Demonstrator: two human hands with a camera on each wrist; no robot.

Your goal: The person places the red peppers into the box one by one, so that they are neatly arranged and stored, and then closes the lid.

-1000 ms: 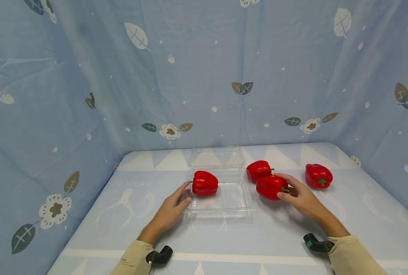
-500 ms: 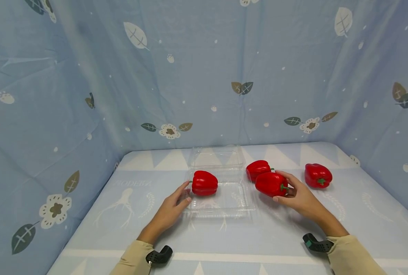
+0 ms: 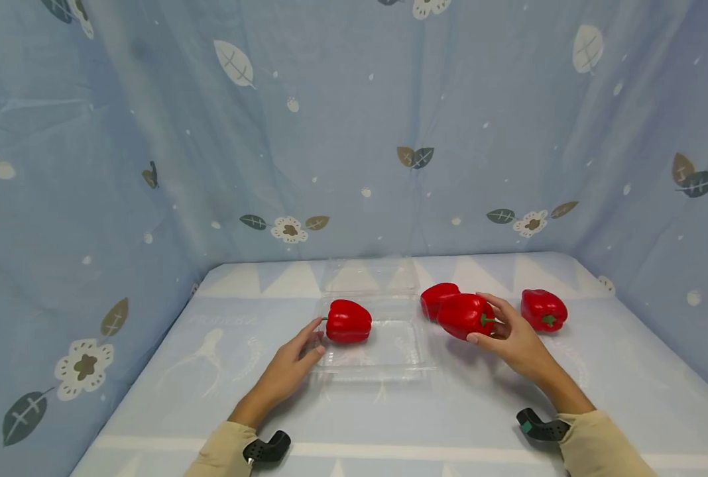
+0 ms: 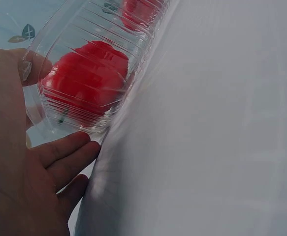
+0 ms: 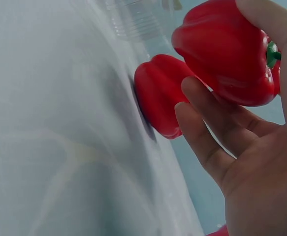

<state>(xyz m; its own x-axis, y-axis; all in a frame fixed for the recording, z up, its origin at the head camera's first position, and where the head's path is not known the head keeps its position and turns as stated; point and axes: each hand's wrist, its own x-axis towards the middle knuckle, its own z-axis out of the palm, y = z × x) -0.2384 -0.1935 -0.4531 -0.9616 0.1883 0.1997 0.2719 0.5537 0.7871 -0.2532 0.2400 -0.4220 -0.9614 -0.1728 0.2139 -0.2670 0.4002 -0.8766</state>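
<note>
My right hand point(image 3: 520, 341) grips a red bell pepper point(image 3: 465, 315) by its stem end, with the green stem toward the palm. In the right wrist view this bell pepper point(image 5: 227, 51) is raised off the table, thumb on one side and fingers on the other. Behind and below it lies a second red bell pepper point(image 3: 437, 298). My left hand point(image 3: 285, 368) holds the left side of an open clear plastic container point(image 3: 398, 344), its thumb over the rim in the left wrist view. Inside, at the left, another red bell pepper point(image 4: 86, 76) lies on its side, stem toward that hand.
A further red bell pepper point(image 3: 543, 310) lies to the right, beyond my right hand. The container's hinged lid point(image 3: 368, 275) lies folded back toward the curtain point(image 3: 354, 132). A pale patterned cloth point(image 3: 449, 417) covers the table.
My right hand has raised the bell pepper slightly off the table and brought it a little to the left. The left hand stays at the container. The head view has shifted slightly.
</note>
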